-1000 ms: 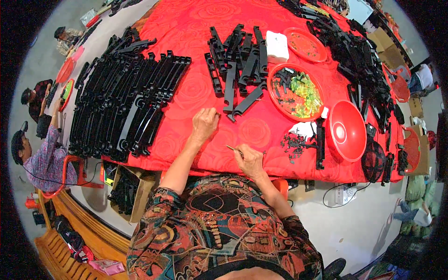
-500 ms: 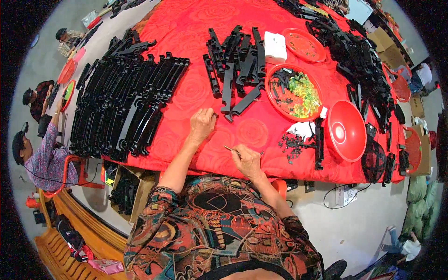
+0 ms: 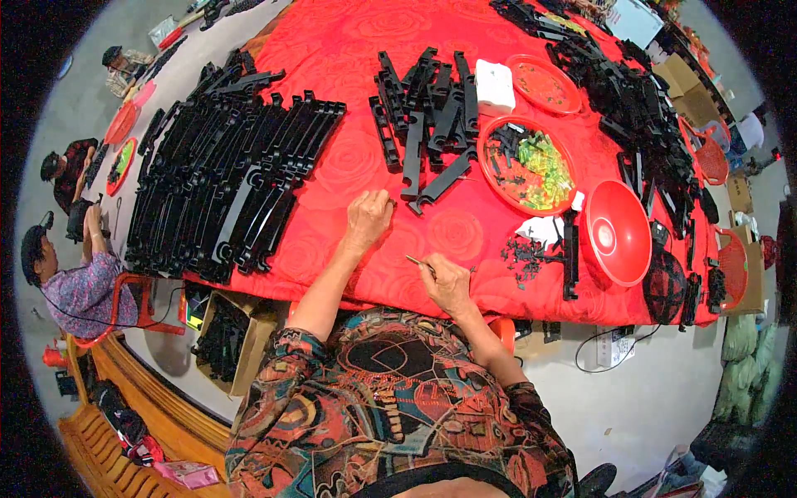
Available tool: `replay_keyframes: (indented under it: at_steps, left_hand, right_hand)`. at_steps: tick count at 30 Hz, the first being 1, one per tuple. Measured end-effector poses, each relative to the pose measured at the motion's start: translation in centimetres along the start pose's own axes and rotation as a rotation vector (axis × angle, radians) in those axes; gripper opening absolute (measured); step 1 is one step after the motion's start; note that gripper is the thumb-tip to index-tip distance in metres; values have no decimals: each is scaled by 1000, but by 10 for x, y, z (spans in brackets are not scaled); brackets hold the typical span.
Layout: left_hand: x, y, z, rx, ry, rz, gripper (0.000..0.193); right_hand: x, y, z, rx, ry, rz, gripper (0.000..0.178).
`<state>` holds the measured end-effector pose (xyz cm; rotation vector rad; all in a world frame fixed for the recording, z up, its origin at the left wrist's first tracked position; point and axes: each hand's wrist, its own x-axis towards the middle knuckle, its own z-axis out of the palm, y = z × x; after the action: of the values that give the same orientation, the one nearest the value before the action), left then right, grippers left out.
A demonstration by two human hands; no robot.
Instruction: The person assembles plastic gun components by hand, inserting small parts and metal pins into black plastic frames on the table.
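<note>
My left hand rests on the red patterned cloth with its fingers curled closed; whatever they hold, if anything, is hidden. To its right, my right hand grips a thin brass-coloured stick-like tool, its end pointing left toward my left hand. Just beyond both hands lies a loose heap of long black plastic parts. On the left, more black parts lie side by side in packed rows. Small black pieces are scattered to the right of my right hand, beside a crumpled white wrapper.
At right are a red plate of yellow-green and black bits, a red bowl, another red plate and a white block. A black heap covers the far right. A person sits at the left.
The view has shifted slightly. My hands keep nearly the same poses over the cloth. The seated person at left has drawn an outstretched arm back from a red plate.
</note>
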<state>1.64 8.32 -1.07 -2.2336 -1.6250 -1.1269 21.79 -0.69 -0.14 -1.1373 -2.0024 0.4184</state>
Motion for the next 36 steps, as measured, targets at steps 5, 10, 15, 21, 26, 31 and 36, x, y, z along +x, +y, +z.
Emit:
replay_keyframes:
  at_steps: [5,10,15,21,26,31,36]
  left_hand:
    - [1,1,-1,0,12,6,18]
    - [1,1,-2,28,-13,-2,18]
    - [3,1,-2,22,-6,0,17]
    - [-1,-1,-1,20,-4,5,17]
    - [2,0,0,13,-12,3,17]
    - [0,-1,0,21,0,10,18]
    - [1,0,0,11,6,20,18]
  right_hand:
    - [0,1,2,-13,-17,9,9]
    - [1,-1,-1,9,-20,19,9]
    - [3,-3,-2,11,-3,-3,9]
    - [1,-2,0,-9,-24,6,9]
    - [3,-3,-3,19,-5,0,11]
    - [2,-2,-1,14,4,0,10]
    - [1,-3,-3,-13,-8,-4,10]
